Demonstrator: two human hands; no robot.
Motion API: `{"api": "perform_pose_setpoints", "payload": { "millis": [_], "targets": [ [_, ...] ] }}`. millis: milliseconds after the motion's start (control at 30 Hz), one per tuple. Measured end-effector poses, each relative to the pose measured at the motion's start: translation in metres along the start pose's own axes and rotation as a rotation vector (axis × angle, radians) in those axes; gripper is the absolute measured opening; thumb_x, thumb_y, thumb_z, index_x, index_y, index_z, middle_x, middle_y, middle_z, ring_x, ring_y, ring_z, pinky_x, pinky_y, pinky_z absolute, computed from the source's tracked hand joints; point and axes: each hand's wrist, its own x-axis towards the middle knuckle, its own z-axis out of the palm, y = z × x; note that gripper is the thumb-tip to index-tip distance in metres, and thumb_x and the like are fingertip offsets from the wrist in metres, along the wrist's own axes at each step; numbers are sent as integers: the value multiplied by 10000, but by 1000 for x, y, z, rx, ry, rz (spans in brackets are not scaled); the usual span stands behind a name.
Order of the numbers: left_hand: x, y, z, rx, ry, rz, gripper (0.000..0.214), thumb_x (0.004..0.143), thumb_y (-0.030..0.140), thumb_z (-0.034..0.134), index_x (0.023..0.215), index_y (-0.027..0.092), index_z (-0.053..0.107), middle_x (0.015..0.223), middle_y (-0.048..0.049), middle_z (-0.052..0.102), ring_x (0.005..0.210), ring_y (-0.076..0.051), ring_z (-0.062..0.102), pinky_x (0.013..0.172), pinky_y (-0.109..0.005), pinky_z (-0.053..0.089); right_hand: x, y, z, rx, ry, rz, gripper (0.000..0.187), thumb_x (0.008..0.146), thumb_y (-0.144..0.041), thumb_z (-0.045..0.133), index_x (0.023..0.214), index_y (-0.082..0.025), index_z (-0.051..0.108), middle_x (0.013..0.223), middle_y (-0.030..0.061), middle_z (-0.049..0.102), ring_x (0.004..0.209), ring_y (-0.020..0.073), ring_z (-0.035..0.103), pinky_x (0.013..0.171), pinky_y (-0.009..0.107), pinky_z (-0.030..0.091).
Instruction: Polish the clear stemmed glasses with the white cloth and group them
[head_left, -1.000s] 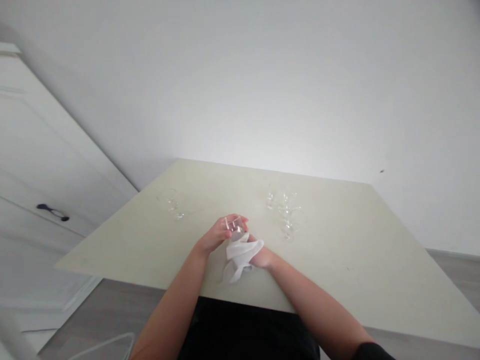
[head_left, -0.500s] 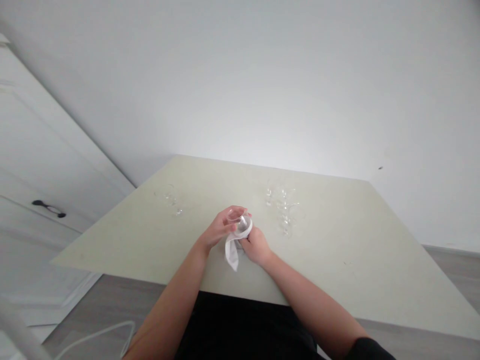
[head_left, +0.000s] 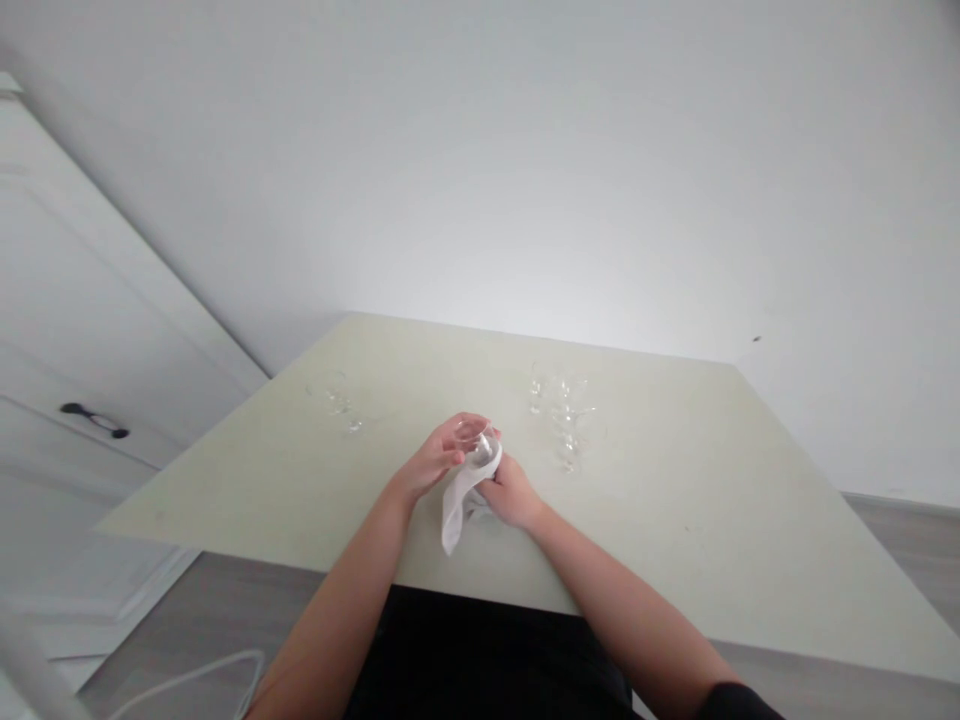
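A clear glass (head_left: 472,434) is near the middle of the view, in front of the person's body and over the near half of the table (head_left: 697,440), with its rim upward and tipped a little. The left hand (head_left: 436,456) curls around the bowl from its left and far side, thumb on the near side and fingers behind, so the glass is pinched between them. A white cloth (head_left: 457,495) wraps the near and right side of the glass just below the rim, and one end hangs down toward the table's near edge. The right hand (head_left: 514,492) is closed on the cloth at the right of the glass, its fingers bent inward; its fingertips are hidden, so whether they touch the glass itself cannot be told. The two hands are close together, with glass and cloth between them. On the table to the right, and farther off, stands a cluster of clear glasses (head_left: 567,425), close to one another and too faint to count. To the left, well apart from that group, is more clear glassware (head_left: 339,403), one piece or two. Behind the table rises a pale wall (head_left: 480,180) with a small dark mark (head_left: 757,339) at the right. On the left side is a white cabinet (head_left: 90,300) with a dark handle (head_left: 95,420). Grey floor (head_left: 225,600) shows below the table, and a black garment (head_left: 487,655) covers the person's body.
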Motion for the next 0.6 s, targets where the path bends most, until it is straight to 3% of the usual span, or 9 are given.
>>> {"api": "perform_pose_setpoints", "payload": {
  "millis": [100, 167, 233, 300, 400, 433, 500, 600],
  "targets": [
    [-1, 2, 0, -6, -21, -11, 624, 672, 558, 858, 1097, 159, 638, 1115, -148, 738, 923, -229, 701, 801, -299, 504, -4, -1, -2, 214, -183, 136, 210, 801, -332, 673, 921, -170, 616, 839, 12, 611, 782, 161, 554, 762, 307, 488],
    [-4, 3, -1, -34, -99, -46, 681, 643, 622, 846, 1090, 149, 643, 1094, -160, 741, 919, -245, 703, 790, -313, 508, -9, -4, -3, 391, -364, 281, 280, 764, -399, 711, 870, -168, 594, 747, -10, 557, 669, 133, 504, 635, 269, 453],
    [-7, 4, -3, -70, -163, -75, 750, 602, 660, 848, 1112, 147, 654, 1090, -162, 738, 919, -263, 705, 781, -326, 514, -12, -7, -3, 449, -444, 329, 302, 755, -425, 710, 852, -171, 577, 721, -13, 533, 634, 130, 479, 593, 266, 429],
    [-8, 3, -3, -80, -143, -62, 767, 602, 651, 853, 1150, 153, 656, 1089, -152, 734, 914, -262, 705, 781, -326, 514, -11, -10, -1, 331, -341, 243, 240, 772, -384, 687, 820, -179, 570, 734, -3, 542, 665, 146, 494, 628, 282, 444],
    [-4, 1, -2, -54, -43, -22, 747, 622, 575, 879, 1207, 184, 626, 1112, -130, 728, 919, -240, 703, 793, -309, 512, -6, -12, 4, 47, -18, 98, 140, 780, -268, 659, 880, -188, 606, 850, 20, 620, 818, 185, 558, 794, 323, 480],
    [-3, 1, -2, -44, -26, -23, 729, 635, 562, 878, 1207, 194, 618, 1122, -128, 728, 925, -236, 704, 796, -306, 513, -5, -12, 5, 22, 27, 77, 151, 782, -250, 650, 915, -188, 619, 896, 26, 640, 870, 194, 571, 847, 336, 477],
    [-2, 1, -2, -24, -27, -47, 656, 696, 570, 835, 1185, 193, 613, 1128, -137, 732, 943, -233, 706, 806, -308, 514, -4, -13, 4, 120, -40, 100, 162, 797, -264, 636, 935, -179, 630, 920, 26, 653, 890, 191, 584, 878, 339, 474],
    [-6, 2, -5, -26, -118, -94, 647, 740, 618, 777, 1184, 173, 621, 1179, -173, 722, 1011, -257, 703, 835, -330, 517, -10, -14, -3, 399, -265, 292, 183, 777, -327, 683, 844, -173, 610, 796, -4, 619, 725, 143, 558, 733, 278, 476]
  ]
}}
